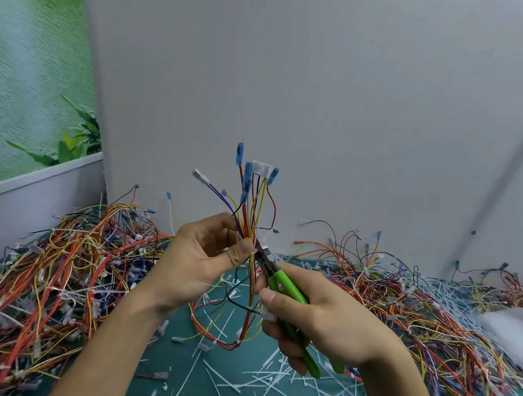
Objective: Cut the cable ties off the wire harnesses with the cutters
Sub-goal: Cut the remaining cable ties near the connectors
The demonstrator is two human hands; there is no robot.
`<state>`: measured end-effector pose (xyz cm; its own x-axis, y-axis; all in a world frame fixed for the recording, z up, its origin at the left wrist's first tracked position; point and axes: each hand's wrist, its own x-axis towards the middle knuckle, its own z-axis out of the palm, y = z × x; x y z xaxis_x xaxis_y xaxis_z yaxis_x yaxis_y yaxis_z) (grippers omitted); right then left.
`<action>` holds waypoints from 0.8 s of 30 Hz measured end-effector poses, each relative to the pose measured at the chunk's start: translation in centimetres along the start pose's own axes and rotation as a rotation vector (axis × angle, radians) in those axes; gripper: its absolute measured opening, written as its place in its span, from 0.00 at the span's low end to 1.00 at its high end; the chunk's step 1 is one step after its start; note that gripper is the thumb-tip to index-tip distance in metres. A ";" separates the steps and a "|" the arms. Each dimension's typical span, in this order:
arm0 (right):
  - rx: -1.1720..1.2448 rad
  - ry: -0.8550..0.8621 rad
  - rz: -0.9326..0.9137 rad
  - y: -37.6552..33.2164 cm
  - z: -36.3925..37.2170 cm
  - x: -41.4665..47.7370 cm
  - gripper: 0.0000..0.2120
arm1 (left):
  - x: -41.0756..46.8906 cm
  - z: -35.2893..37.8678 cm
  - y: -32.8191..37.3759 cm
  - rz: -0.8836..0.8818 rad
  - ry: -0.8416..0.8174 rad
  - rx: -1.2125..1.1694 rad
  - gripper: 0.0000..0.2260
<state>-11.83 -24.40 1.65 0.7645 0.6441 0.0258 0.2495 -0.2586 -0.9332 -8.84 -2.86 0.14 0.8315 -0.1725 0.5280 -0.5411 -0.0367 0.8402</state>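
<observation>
Currently mid-cut. Left hand [202,256] pinches wire harness [252,210] upright above tabletop [186,351], thumb beside white cable tie [251,252]. Cutters [271,274] nose at that tie; right hand [320,318] grips green handles. Next, likely: squeeze, sparing wires.

I can read no text, label, brand or number here; the handles of my green cutters [286,288] show no readable print either.

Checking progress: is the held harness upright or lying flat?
Upright: the left hand holds the harness with its connectors pointing up, tail hanging down.
</observation>
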 end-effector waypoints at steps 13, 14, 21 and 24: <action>0.056 -0.017 0.002 0.3 0.0 0.2 0.05 | 0.0 -0.1 -0.2 -0.014 -0.020 -0.064 0.04; 0.057 -0.020 -0.010 0.3 0.1 0.2 0.05 | 0.0 -0.1 -0.2 -0.014 -0.016 -0.074 0.03; 0.004 -0.032 -0.018 0.1 0.2 0.4 0.11 | 0.0 0.2 -0.4 -0.030 0.009 -0.054 0.06; 0.029 -0.012 -0.018 0.2 0.3 0.4 0.07 | 0.1 0.4 -0.5 -0.043 0.008 -0.101 0.05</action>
<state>-11.61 -23.99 1.37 0.7526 0.6574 0.0380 0.2451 -0.2262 -0.9427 -8.52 -3.20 -0.29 0.8547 -0.1651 0.4922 -0.4903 0.0552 0.8698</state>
